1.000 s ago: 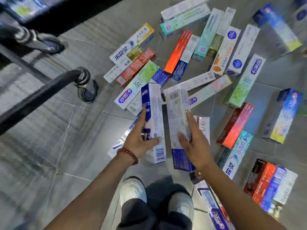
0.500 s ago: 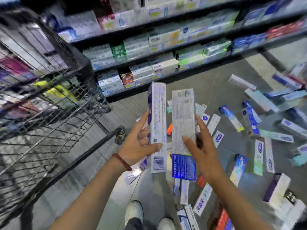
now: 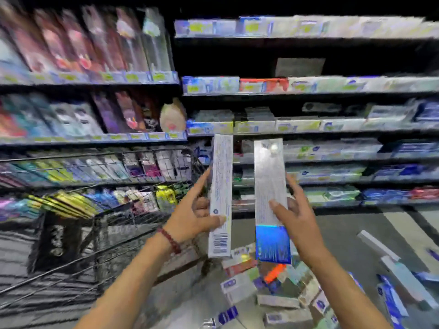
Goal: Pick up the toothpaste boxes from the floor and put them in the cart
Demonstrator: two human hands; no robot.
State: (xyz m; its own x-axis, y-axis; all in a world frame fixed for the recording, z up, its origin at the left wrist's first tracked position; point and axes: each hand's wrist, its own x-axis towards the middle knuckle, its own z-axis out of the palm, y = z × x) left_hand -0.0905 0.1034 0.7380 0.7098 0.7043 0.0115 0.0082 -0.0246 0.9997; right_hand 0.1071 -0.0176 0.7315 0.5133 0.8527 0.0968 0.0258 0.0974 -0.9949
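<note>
Both hands are up in front of the shelves, each one holding a toothpaste box upright. The left hand [image 3: 197, 217] has its thumb wrapped across the front of a narrow white box [image 3: 221, 195] with a barcode at the bottom end, fingers behind it. There's a red bead bracelet [image 3: 169, 241] on that wrist. The right hand [image 3: 294, 217] grips a wider silver box [image 3: 270, 193] with a blue lower end, thumb on the front and fingers curled round the right edge. The two boxes sit side by side with a small gap, not touching.

Off to the left is the black wire cart [image 3: 99, 224], and it's pretty blurry, so I can't make out what's in it. Neither held box is over it; they're just to the right of its end.

Down on the grey floor [image 3: 356, 233] below and right of the hands there's a messy pile of toothpaste boxes [image 3: 261, 288], white, blue, red and orange ones, with more scattered toward the right edge. Behind everything run store shelves [image 3: 308, 129] stocked with boxed products, all smeared by motion blur.
</note>
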